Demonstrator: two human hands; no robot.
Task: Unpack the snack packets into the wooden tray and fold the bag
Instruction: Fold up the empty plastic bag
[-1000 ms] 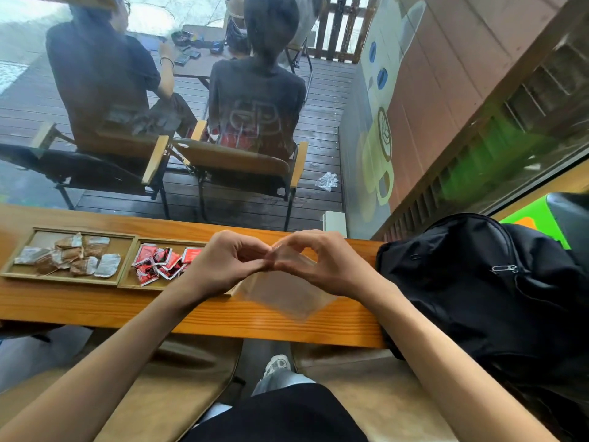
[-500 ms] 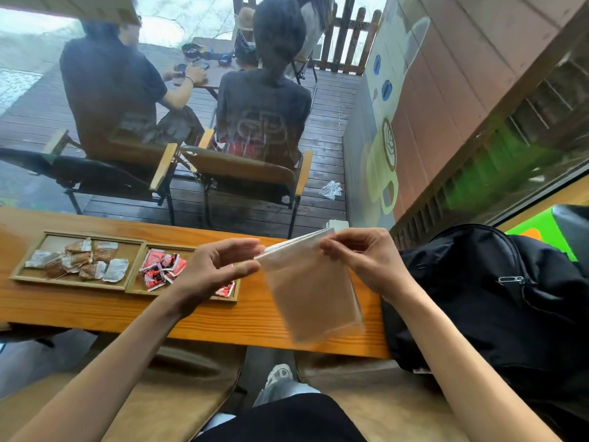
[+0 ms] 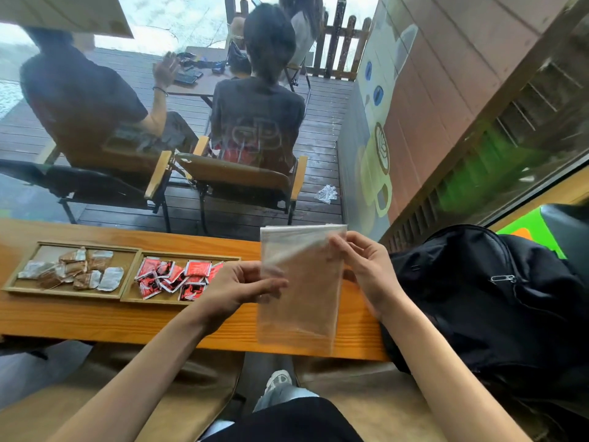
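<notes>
A clear plastic bag [image 3: 299, 301] hangs upright and flat above the wooden counter, empty as far as I can see. My left hand [image 3: 236, 290] pinches its left edge about halfway down. My right hand [image 3: 363, 266] grips its right edge near the top. To the left lies the wooden tray [image 3: 127, 296] with two compartments. Brown and silver snack packets [image 3: 73, 272] fill the left one, red packets [image 3: 173, 279] the right one; my left hand hides that compartment's right end.
A black backpack [image 3: 497, 301] rests on the counter's right end, close to my right forearm. The wooden counter [image 3: 95, 320] stands against a window; beyond the glass two people sit on chairs. My knee and shoe show below the counter edge.
The bag has been drawn from a bunched pinch between both hands into a flat, upright sheet. My hands have moved apart to its two side edges and the bag has risen.
</notes>
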